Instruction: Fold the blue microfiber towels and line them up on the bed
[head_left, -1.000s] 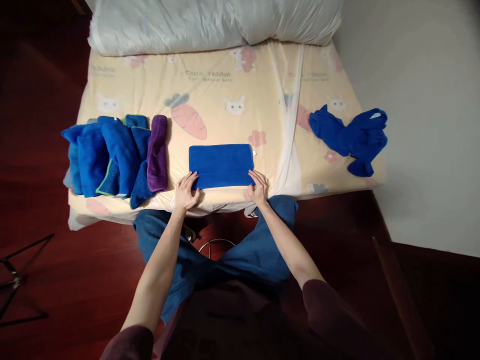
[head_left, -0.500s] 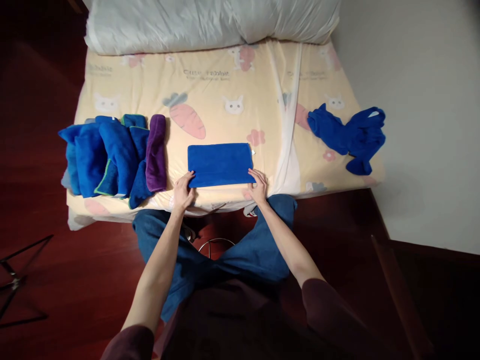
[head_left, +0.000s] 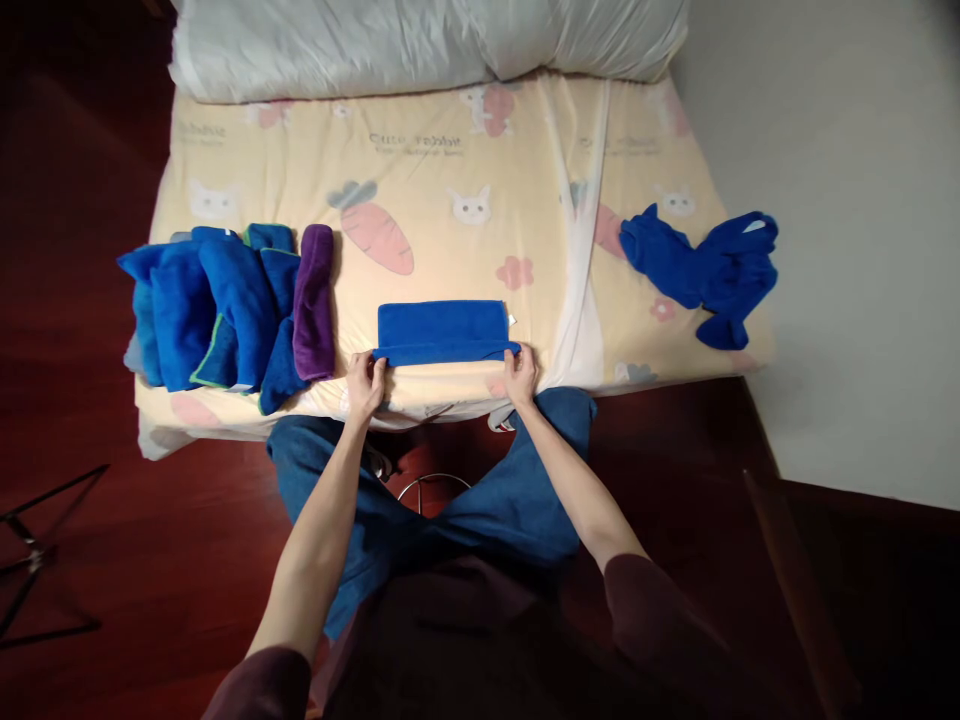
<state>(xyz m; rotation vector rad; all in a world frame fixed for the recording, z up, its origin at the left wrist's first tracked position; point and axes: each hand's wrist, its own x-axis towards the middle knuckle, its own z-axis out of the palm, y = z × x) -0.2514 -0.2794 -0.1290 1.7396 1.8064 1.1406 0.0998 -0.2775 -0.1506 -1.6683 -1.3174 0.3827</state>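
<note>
At the far left of the bed (head_left: 450,180), with its cream carrot-and-rabbit sheet, a row of folded blue towels (head_left: 210,310) leans against a rolled purple towel (head_left: 313,300). Your left hand (head_left: 365,382) pinches the near left corner of the flat rectangular blue towel (head_left: 442,328), lifting its near edge off the sheet. Your right hand (head_left: 519,372) grips the near right corner the same way. Further right, a crumpled blue cloth (head_left: 705,265) lies near the bed's edge.

Matt, fuzzy blue cloth towel (head_left: 441,325)
</note>
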